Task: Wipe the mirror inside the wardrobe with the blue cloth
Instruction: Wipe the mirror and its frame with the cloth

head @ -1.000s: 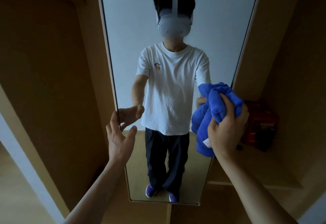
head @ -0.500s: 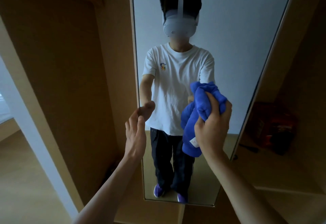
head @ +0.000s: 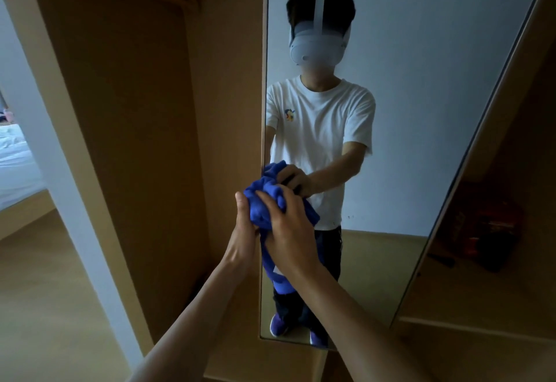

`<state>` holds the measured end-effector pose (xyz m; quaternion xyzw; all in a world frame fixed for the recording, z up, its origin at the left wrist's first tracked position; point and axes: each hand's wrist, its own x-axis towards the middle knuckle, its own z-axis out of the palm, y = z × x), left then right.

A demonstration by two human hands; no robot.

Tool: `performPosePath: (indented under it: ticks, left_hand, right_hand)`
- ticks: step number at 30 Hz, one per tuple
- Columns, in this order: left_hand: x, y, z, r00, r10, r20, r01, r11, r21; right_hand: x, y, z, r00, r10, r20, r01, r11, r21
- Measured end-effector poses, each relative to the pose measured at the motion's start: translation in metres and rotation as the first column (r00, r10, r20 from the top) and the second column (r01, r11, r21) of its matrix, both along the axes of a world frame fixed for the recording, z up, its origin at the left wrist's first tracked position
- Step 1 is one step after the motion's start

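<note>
A bunched blue cloth (head: 262, 205) is gripped between the left hand (head: 244, 231) and the right hand (head: 290, 231), which is curled over it. It is held before the tall mirror's (head: 421, 110) left edge.

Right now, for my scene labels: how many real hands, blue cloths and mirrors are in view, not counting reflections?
hands: 2, the left hand and the right hand
blue cloth: 1
mirror: 1
total: 4

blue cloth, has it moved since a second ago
Yes. The blue cloth went left across the mirror, from its right edge to its left edge.
</note>
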<state>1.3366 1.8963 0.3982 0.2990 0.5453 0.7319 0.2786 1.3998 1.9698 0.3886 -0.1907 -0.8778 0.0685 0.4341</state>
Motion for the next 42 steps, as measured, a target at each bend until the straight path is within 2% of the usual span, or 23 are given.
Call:
performPosePath:
  ticks: [7,13,18,24,29,32,34,39,42]
  left_hand:
    - [-0.013,-0.009,-0.007,0.999,-0.023,-0.028,0.021,0.997,-0.077]
    - [-0.014,-0.014,-0.027,0.991,-0.065,-0.120,0.048,0.990,-0.132]
    - [-0.015,-0.011,-0.044,0.988,-0.071,-0.136,0.052,0.989,-0.137]
    - [-0.013,-0.012,-0.062,0.996,-0.068,-0.060,0.057,0.984,-0.170]
    - [-0.013,-0.009,-0.064,0.998,-0.054,0.011,0.055,0.987,-0.154]
    - [-0.014,-0.007,-0.065,0.998,-0.030,0.054,0.039,0.984,-0.174]
    - [-0.013,-0.008,-0.067,0.998,-0.026,0.057,0.036,0.982,-0.187]
    - [-0.008,-0.015,-0.066,0.998,-0.050,-0.048,0.039,0.979,-0.200]
    - [-0.008,-0.013,-0.070,0.998,-0.051,-0.044,0.041,0.979,-0.200]
  right_hand:
    - [0.025,0.010,0.018,0.984,0.128,0.125,-0.124,0.991,-0.040]
    - [0.076,0.046,0.009,0.972,0.005,0.236,-0.051,0.981,0.188]
    - [0.076,0.047,-0.006,0.953,-0.081,0.291,-0.016,0.949,0.315]
    - [0.045,0.021,-0.011,0.957,-0.071,0.281,-0.065,0.892,0.448]
    - [0.038,0.009,-0.048,0.902,-0.106,0.418,-0.089,0.903,0.421]
    - [0.045,0.011,-0.054,0.837,-0.154,0.525,-0.144,0.863,0.484]
    - [0.046,0.011,-0.043,0.856,-0.146,0.496,-0.130,0.868,0.479]
    - [0.045,0.018,-0.003,0.962,-0.146,0.230,0.025,0.887,0.460]
    - [0.046,0.018,-0.027,0.948,-0.142,0.286,-0.005,0.888,0.460]
